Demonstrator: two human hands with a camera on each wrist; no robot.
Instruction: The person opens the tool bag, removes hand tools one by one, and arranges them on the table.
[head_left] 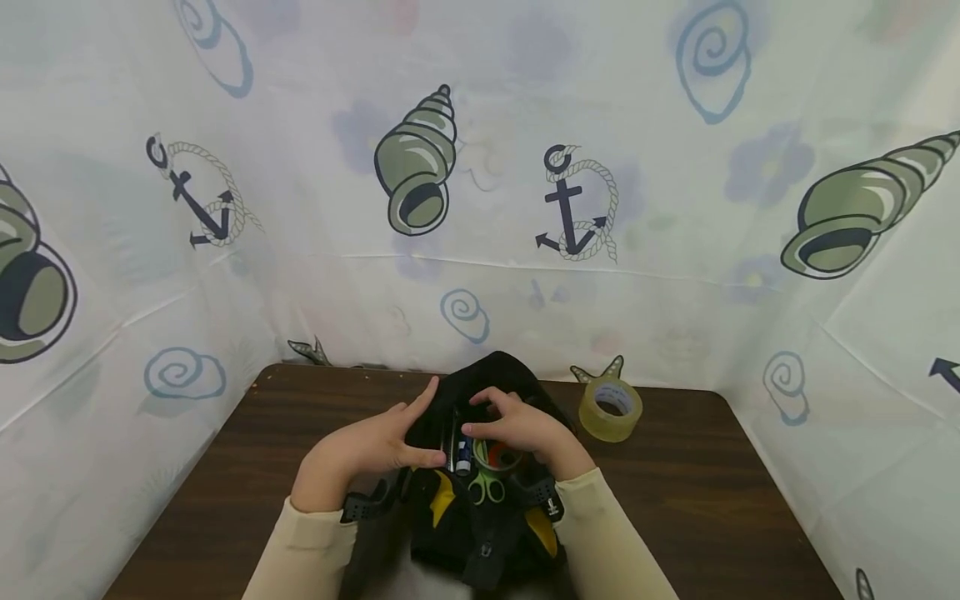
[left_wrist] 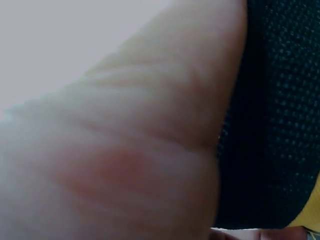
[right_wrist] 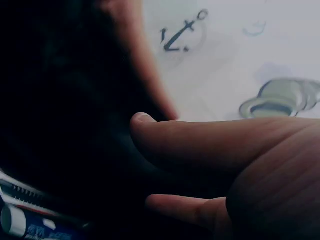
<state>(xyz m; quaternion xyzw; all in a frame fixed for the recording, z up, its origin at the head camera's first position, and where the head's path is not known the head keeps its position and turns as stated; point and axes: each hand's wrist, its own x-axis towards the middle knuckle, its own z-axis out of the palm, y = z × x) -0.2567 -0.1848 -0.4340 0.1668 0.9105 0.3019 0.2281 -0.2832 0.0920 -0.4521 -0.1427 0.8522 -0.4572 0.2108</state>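
A black bag (head_left: 498, 375) with yellow patches lies unzipped on the table. Held in its opening are green-handled scissors (head_left: 487, 488), a glue stick (head_left: 463, 457) with a blue label, and a round orange thing (head_left: 495, 454). My left hand (head_left: 367, 446) rests against the bag's left side, thumb and index finger straight and spread; its other fingers are hidden. Over the opening, my right hand (head_left: 521, 425) has its index finger bent and thumb stretched out, with a gap between them. In the right wrist view, the thumb (right_wrist: 190, 145) extends across the dark bag interior.
A roll of clear yellowish tape (head_left: 611, 410) stands at the back right of the brown table (head_left: 675, 492). A printed sheet (head_left: 510, 300) with shells and anchors surrounds the table at the back and sides. Black straps (head_left: 367, 505) circle both wrists.
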